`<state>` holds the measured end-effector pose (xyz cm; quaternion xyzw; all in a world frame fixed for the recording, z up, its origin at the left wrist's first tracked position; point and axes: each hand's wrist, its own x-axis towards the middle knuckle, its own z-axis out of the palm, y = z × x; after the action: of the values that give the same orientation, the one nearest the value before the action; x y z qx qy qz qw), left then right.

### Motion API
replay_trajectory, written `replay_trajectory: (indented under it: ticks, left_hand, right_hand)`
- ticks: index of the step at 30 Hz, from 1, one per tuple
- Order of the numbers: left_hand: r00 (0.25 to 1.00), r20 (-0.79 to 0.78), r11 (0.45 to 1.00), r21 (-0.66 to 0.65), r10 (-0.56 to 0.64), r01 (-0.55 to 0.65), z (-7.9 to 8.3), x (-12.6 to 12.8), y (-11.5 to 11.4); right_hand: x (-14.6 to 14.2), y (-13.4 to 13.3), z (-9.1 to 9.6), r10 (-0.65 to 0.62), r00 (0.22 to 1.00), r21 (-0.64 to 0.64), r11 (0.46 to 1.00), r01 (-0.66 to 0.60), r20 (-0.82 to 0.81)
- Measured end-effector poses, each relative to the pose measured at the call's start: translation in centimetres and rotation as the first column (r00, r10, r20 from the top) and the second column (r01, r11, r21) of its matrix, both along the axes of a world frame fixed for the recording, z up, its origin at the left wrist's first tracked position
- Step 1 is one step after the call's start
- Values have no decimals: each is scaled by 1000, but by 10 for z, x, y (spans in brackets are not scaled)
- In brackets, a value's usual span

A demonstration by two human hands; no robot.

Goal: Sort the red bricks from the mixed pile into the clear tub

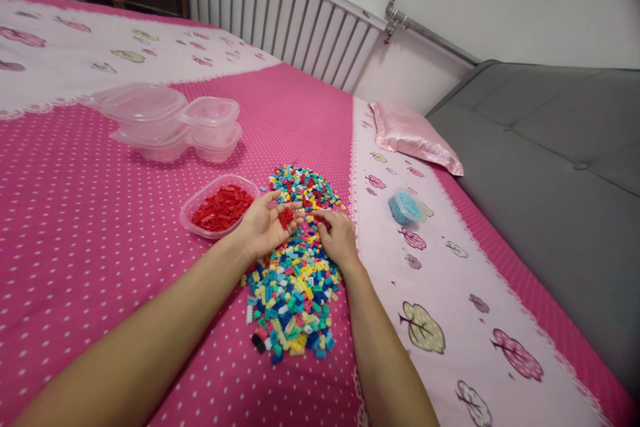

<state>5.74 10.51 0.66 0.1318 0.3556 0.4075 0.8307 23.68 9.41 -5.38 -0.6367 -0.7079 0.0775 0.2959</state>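
Observation:
My left hand (262,225) is turned palm up above a long pile of mixed toy building bricks (295,280). A few red bricks (286,217) lie in its palm, with the fingers slightly curled around them. Just to the right, my right hand (341,240) reaches palm down to the pile, thumb and fingers bent together by the left fingertips; what they grip, if anything, is too small to make out. Left of my left hand stands a clear plastic tub (186,219) holding many red bricks (225,207).
Stacked clear lidded tubs (150,107) stand farther back on the left. A small tub of light blue bricks (406,208) sits to the right. All rest on a pink dotted bedspread (100,227). A pink pillow (415,137), grey headboard (550,147) and radiator (280,13) border the bed.

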Motion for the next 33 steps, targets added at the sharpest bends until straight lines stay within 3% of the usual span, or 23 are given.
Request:
replay_trajectory:
  ticks: [11,24,33]
  left_hand:
    - [1000,-5,1000,4,-4,4,0,0,0]
    - [1000,-10,1000,7,-12,12,0,0,0]
    - [1000,-12,1000,3,-5,5,0,0,0]
  right_hand:
    - [-1,-3,5,-95,995,-3,996,94,-12]
    - [1,-2,1,-18,999,-45,999,20,45]
    - [0,-3,3,-37,999,-27,999,38,24]
